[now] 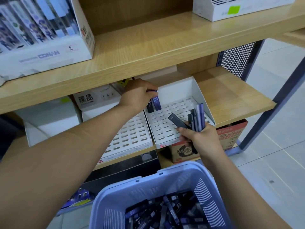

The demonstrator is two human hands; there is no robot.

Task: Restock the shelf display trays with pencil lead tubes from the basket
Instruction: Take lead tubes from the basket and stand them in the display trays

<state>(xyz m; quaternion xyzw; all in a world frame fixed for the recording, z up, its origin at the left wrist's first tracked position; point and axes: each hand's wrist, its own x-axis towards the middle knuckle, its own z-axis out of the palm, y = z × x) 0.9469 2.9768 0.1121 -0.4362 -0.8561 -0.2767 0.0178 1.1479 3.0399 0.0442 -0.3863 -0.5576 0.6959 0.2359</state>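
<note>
My left hand (138, 95) reaches under the upper shelf and pinches the top of a blue lead tube (156, 103) standing at the back left of the right white slotted tray (166, 128). A black tube (149, 107) stands right beside it. My right hand (200, 138) grips a bunch of several black and blue tubes (194, 119) over the tray's front right corner. A second slotted tray (132, 136) lies to the left with its slots bare. The lilac basket (165, 180) below holds many more tubes (161, 214).
A white box with black characters (92, 100) sits behind the left tray. A pen display box (42, 30) stands on the upper shelf. Orange cartons (231, 134) lie on the bottom shelf. A perforated metal side panel (237, 58) and blue-grey frame (267, 106) bound the right.
</note>
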